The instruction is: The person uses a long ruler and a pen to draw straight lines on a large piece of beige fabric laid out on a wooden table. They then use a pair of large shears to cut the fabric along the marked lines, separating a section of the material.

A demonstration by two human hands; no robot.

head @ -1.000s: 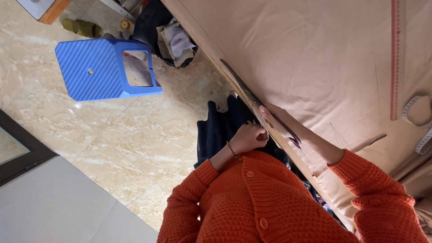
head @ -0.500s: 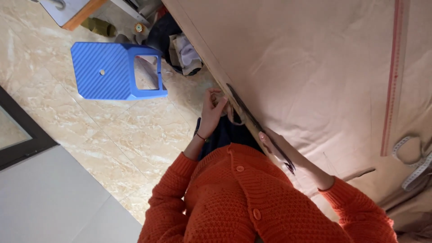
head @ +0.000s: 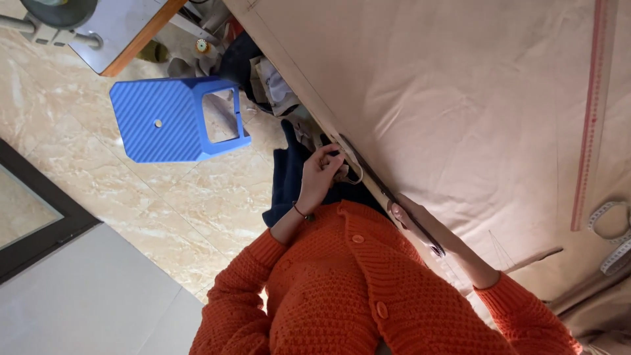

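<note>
A large beige cloth (head: pixel 460 98) covers the table, its edge running diagonally. Long dark scissors (head: pixel 394 200) lie along that edge, their metal handle loops by my left hand (head: pixel 322 172). That hand is closed around the handle end, just below the table edge. My right hand (head: pixel 402 213) lies on the cloth at the edge beside the blades, fingers curled over the rim. Both arms wear orange knitted sleeves (head: pixel 513 309).
A blue plastic stool (head: pixel 167 118) stands on the marble floor at the left. Dark cloth (head: pixel 282 184) hangs below the table edge. A red measuring strip (head: pixel 591 112) and a white tape measure (head: pixel 614 227) lie on the cloth at the right. A wooden-edged board (head: pixel 125 36) is top left.
My left hand rose from near my chest to the table edge and closed on the scissors' handle. The right hand stayed at the cloth's edge.
</note>
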